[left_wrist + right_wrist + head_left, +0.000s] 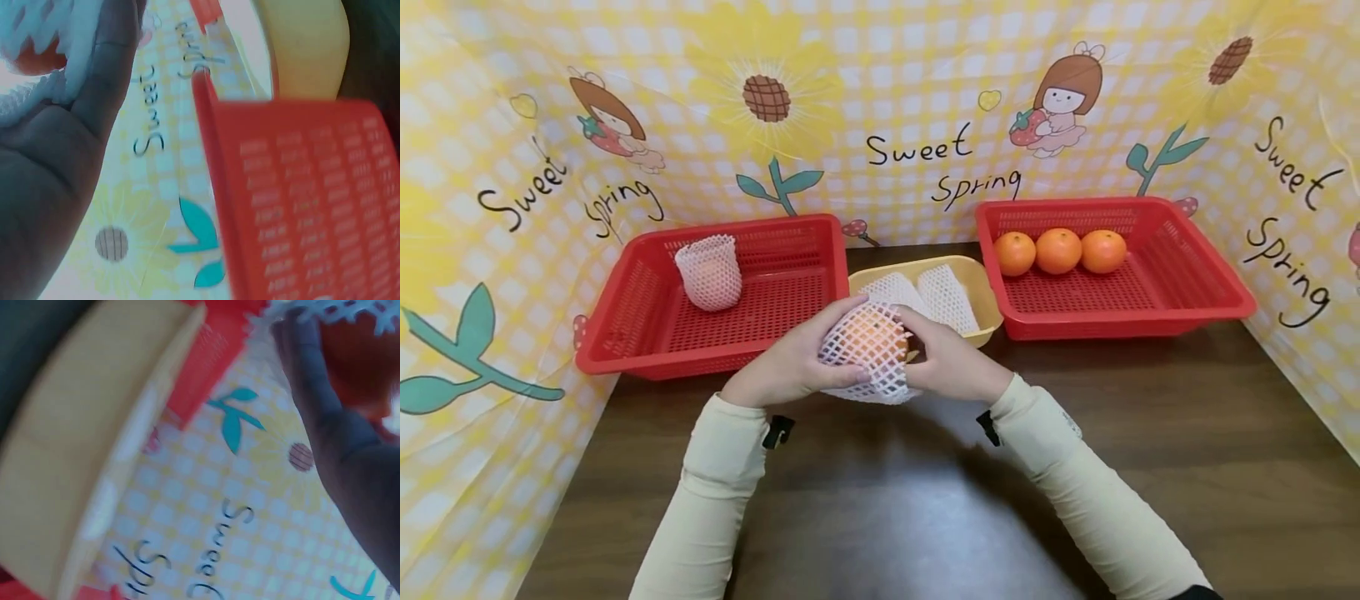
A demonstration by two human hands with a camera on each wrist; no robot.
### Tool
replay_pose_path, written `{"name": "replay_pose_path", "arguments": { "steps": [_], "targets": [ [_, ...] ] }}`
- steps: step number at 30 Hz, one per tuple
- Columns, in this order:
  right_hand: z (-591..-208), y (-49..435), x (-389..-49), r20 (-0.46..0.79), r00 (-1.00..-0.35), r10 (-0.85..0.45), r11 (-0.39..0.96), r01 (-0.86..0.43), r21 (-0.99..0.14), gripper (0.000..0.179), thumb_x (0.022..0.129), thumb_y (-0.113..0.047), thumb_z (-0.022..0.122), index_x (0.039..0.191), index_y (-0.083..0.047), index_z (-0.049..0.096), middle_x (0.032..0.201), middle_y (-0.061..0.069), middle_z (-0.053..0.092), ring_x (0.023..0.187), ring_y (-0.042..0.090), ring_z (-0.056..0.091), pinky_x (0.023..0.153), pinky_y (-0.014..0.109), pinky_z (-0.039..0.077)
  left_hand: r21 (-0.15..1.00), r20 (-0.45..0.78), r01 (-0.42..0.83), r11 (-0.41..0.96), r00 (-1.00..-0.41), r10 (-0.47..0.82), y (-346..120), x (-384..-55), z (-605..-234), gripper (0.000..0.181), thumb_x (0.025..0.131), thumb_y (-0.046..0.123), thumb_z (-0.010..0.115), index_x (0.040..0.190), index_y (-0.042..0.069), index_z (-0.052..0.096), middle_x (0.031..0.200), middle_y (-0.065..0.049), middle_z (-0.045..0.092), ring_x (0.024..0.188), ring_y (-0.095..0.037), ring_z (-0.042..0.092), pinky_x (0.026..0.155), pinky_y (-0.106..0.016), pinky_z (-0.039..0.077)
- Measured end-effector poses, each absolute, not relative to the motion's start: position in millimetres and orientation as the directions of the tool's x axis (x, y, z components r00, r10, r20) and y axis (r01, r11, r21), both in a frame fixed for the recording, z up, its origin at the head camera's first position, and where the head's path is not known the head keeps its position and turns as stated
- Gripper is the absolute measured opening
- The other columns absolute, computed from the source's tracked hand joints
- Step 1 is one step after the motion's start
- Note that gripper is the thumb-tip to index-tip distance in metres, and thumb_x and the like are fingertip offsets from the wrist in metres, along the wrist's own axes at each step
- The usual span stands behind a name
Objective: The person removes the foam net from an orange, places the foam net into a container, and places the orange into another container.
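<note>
An orange [880, 332] sits inside a white foam net sleeve [880, 385], held up between both hands above the table's middle. My left hand [790, 360] grips the netted fruit from the left, its thumb across the front of the mesh. From the other side my right hand [951, 360] pinches the sleeve's edge, fingers behind and thumb in front. Bare peel shows beside the right hand in the right wrist view, where the orange [359, 369] is only partly covered. White mesh [75, 37] lies against the left fingers in the left wrist view.
On the left, a red basket [715, 360] contains one netted fruit [709, 273]. A yellow tray [988, 321] with flat foam net sleeves [946, 296] stands behind the hands. The right red basket [1127, 323] holds three bare oranges [1058, 251]. A patterned cloth [910, 100] encloses the table.
</note>
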State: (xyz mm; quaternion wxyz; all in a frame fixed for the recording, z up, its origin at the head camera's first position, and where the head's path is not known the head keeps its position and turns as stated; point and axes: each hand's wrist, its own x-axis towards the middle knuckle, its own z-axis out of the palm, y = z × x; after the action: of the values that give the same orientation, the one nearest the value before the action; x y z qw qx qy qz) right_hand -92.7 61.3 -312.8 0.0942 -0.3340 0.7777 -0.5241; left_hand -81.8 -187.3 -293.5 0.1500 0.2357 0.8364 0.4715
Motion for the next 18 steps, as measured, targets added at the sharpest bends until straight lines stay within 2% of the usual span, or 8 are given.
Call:
{"name": "replay_pose_path", "arguments": {
  "steps": [3,5,9,12,15,18],
  "targets": [
    [-319.0,75.9,-90.0,0.173,-0.786,-0.594,0.149,-0.319,-0.936,0.060,0.084,-0.007,0.071,0.139,-0.006,0.046,0.128,0.011,0.056,0.112,0.027,0.060,0.094,0.042,0.050,0.860,0.009,0.268,0.435,-0.860,0.511,-176.3,-81.7,-300.1,0.091,0.084,0.044,0.081,0.157,0.025,0.031,0.147,-0.002,0.044,0.128,-0.023,0.045,0.104,-0.051,0.040],
    [-321.0,86.4,-88.0,0.172,-0.815,-0.554,0.102,-0.271,-0.957,0.061,0.083,-0.007,0.069,0.139,-0.007,0.044,0.128,0.012,0.054,0.113,0.028,0.058,0.094,0.041,0.050,0.875,0.048,0.271,0.402,-0.873,0.485,-169.0,-81.9,-304.7,0.081,0.087,0.041,0.079,0.153,0.022,0.037,0.144,-0.001,0.046,0.126,-0.022,0.046,0.103,-0.049,0.041],
    [-323.4,106.3,-82.6,0.169,-0.858,-0.486,0.015,-0.201,-0.979,0.061,0.083,-0.005,0.067,0.138,-0.003,0.040,0.127,0.018,0.054,0.112,0.029,0.057,0.090,0.035,0.051,0.909,0.138,0.285,0.303,-0.894,0.427,-150.0,-81.1,-308.5,0.049,0.089,0.028,0.079,0.131,0.015,0.058,0.119,-0.003,0.062,0.104,-0.022,0.057,0.087,-0.041,0.050],
    [-325.1,118.8,-79.3,0.191,-0.894,-0.405,-0.070,-0.178,-0.982,0.060,0.085,-0.001,0.064,0.138,0.000,0.037,0.128,0.020,0.053,0.111,0.027,0.057,0.088,0.032,0.052,0.927,0.155,0.285,0.243,-0.883,0.443,-134.8,-85.0,-306.1,0.034,0.091,0.021,0.078,0.119,0.009,0.064,0.105,-0.008,0.066,0.092,-0.024,0.062,0.076,-0.037,0.054],
    [-324.6,131.7,-76.2,0.222,-0.935,-0.275,-0.153,-0.185,-0.971,0.056,0.087,-0.001,0.062,0.138,-0.002,0.039,0.131,0.018,0.050,0.111,0.025,0.056,0.088,0.030,0.051,0.924,0.115,0.261,0.278,-0.886,0.449,-125.4,-94.2,-300.6,0.032,0.093,0.019,0.074,0.120,0.007,0.064,0.104,-0.009,0.066,0.092,-0.023,0.062,0.077,-0.035,0.053],
    [-322.3,147.8,-74.7,0.234,-0.963,-0.135,-0.223,-0.201,-0.954,0.048,0.092,-0.004,0.062,0.135,-0.009,0.043,0.132,0.015,0.048,0.110,0.026,0.054,0.087,0.031,0.053,0.896,0.087,0.215,0.388,-0.943,0.321,-121.0,-106.3,-295.8,0.031,0.093,0.021,0.071,0.118,0.006,0.063,0.102,-0.010,0.065,0.089,-0.023,0.061,0.076,-0.036,0.052]
  ]
}}
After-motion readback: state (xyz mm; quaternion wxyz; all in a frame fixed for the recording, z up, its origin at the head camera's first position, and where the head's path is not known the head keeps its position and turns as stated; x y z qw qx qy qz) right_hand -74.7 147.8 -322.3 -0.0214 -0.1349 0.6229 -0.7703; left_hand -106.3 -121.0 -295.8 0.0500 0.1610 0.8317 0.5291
